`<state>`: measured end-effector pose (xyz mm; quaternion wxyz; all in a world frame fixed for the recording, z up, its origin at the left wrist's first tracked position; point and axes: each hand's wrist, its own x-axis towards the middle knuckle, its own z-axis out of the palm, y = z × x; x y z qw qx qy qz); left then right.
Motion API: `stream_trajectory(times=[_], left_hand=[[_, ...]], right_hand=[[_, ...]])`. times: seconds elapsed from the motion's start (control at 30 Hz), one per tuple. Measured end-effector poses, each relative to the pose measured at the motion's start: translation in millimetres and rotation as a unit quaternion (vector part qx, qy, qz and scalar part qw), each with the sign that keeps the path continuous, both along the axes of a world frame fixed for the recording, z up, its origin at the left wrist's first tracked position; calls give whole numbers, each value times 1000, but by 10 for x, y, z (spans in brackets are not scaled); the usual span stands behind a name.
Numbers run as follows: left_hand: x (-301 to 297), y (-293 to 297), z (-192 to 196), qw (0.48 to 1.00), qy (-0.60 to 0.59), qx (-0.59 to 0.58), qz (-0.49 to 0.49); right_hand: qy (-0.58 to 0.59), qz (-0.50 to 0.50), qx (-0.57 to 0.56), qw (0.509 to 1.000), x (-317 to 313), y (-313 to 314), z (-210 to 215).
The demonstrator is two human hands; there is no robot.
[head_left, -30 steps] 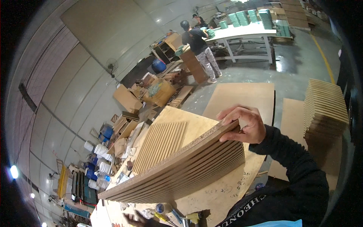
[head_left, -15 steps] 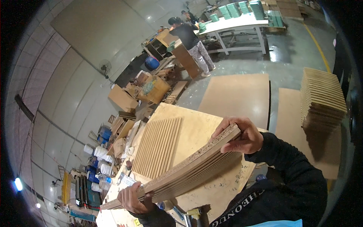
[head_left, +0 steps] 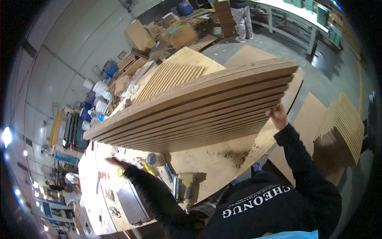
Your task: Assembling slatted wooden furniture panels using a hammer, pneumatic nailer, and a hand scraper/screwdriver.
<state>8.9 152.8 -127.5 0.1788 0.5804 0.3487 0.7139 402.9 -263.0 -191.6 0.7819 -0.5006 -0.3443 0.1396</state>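
Note:
A large brown slatted wood panel stands tilted up over the workbench, its grooved face toward me. At the panel's right end my right hand is closed on the edge, fingers curled against the slats. My left hand is below the panel's left end, fingers stretched out and somewhat blurred, apparently apart from it. A second slatted panel lies flat behind, partly hidden by the raised one. A yellowish nail gun and a roll of tape lie on the bench near my left forearm.
The pale wooden workbench carries a dark flat sheet at the near left. A stack of slatted panels stands on the right. Buckets and cardboard line the left. A co-worker stands by a far white table.
The panel has been turned from nearly edge-on, so its grooved face now shows broadly. My left hand has come off its end and moved lower left; my right hand has shifted along the right edge.

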Motion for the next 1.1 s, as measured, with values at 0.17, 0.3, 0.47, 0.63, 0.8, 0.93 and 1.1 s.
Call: stream_trajectory(times=[0.17, 0.3, 0.47, 0.63, 0.8, 0.93, 1.1], left_hand=[[455, 158, -1637, 911, 119, -380, -108], [73, 605, -1932, 857, -67, -451, -239], [62, -143, -1461, 845, -11, -362, -393], [30, -1940, -728, 897, 293, -225, -241], [-471, -2868, -1667, 845, 289, -358, -274], [-437, -3434, -1652, 786, 227, -478, -319], [-540, -3400, -1704, 767, 276, -502, -288]], right_hand=[[-94, -215, -172, 957, -313, -88, -1177], [225, -198, 83, 951, -282, -83, -2061], [-89, -344, -151, 922, -58, -787, -497], [-16, -252, -222, 942, 39, -1887, -70], [75, -191, -438, 875, -209, -2829, -908], [93, -177, -450, 870, -347, -3361, -1174], [138, -56, -516, 844, -178, -3405, -846]])
